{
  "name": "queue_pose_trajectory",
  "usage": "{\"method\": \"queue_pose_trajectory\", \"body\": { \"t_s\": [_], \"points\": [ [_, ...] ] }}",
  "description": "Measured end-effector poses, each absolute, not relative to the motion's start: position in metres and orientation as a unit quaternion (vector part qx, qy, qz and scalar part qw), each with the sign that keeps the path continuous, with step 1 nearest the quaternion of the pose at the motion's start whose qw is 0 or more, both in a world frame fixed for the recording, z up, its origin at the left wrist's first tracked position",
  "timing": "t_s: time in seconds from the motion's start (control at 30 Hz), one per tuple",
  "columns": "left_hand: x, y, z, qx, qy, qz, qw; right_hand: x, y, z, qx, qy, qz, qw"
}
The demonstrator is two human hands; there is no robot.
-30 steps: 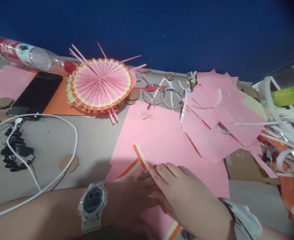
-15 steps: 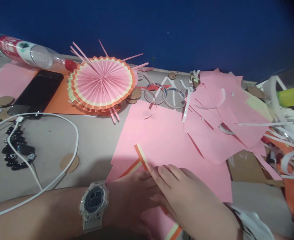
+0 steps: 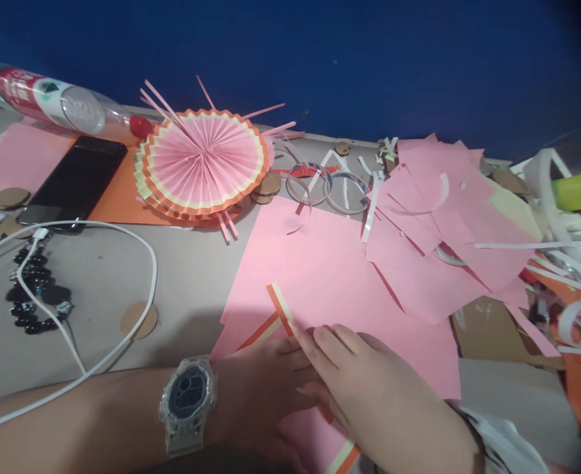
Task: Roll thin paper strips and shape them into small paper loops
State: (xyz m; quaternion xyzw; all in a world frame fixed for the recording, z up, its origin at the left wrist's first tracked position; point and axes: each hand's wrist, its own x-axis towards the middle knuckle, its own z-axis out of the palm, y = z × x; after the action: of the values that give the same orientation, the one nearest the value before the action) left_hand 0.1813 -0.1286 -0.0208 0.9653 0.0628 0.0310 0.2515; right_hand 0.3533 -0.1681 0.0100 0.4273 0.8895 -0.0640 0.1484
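Note:
A pink sheet of paper with orange and cream edge bands [image 3: 342, 454] lies under both of my hands, and a narrow folded strip at its top end [image 3: 280, 308] sticks out past my fingertips. My left hand [image 3: 263, 388], with a clear digital watch [image 3: 187, 394] on its wrist, rests flat across the paper; its fingers pass partly beneath my right hand. My right hand [image 3: 364, 375] presses on the fold, fingers close together and thumb tucked below. Larger pink sheets [image 3: 310, 257] lie underneath. Part of the fold is hidden by my hands.
A pleated paper rosette [image 3: 206, 161] lies at the back, near a bottle [image 3: 73, 102] and a phone [image 3: 75, 181]. A white cable [image 3: 152, 270] loops by a black beaded bracelet [image 3: 36, 293]. Tape rings [image 3: 348, 193] and pink scraps [image 3: 433, 217] are to the right.
Both hands stay pressed on the folded paper with hardly any movement. The whole view has shifted very slightly.

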Motion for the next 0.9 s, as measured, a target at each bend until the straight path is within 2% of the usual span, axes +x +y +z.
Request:
{"method": "queue_pose_trajectory", "body": {
  "t_s": [0.33,0.9],
  "points": [
    [0.1825,-0.1304,-0.0216,0.967,0.059,0.024,0.245,0.3525,-0.1684,0.0105,0.412,0.888,-0.065,0.192],
    [0.1829,-0.1313,-0.0219,0.967,0.080,0.023,0.243,0.3512,-0.1701,0.0125,0.420,0.884,-0.069,0.194]
  ]
}}
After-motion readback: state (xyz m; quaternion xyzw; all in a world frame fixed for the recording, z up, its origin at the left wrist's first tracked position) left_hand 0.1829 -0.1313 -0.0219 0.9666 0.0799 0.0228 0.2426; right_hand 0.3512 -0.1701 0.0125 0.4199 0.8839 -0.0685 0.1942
